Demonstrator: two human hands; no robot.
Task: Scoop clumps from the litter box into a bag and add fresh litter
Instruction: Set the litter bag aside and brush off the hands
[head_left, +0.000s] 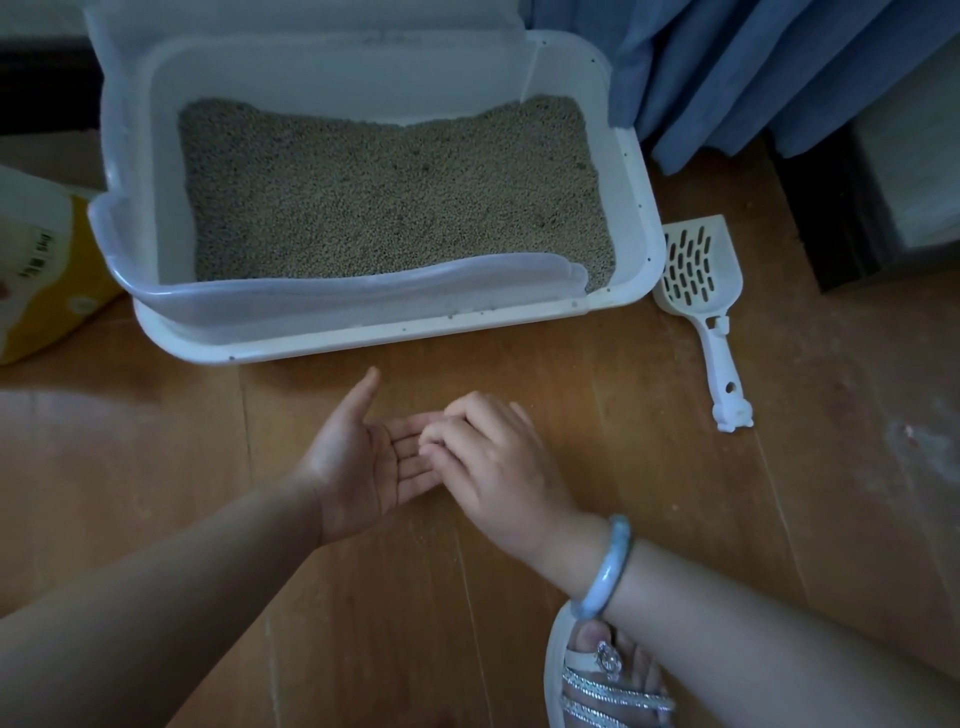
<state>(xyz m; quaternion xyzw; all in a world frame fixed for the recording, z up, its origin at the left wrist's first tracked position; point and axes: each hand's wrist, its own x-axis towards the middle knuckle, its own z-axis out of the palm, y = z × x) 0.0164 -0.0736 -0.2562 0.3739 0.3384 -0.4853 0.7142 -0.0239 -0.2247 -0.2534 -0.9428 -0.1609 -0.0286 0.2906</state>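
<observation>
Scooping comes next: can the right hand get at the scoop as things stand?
Probably yes: the scoop lies on the floor right of the litter box, with nothing between it and the right hand.

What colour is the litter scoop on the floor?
The scoop is white, clearest in the head view.

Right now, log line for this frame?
left hand open, palm up | right hand curled on it | litter scoop idle on floor

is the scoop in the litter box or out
Out. The scoop lies flat on the floor beside the box, with its handle pointing away from the box.
</observation>
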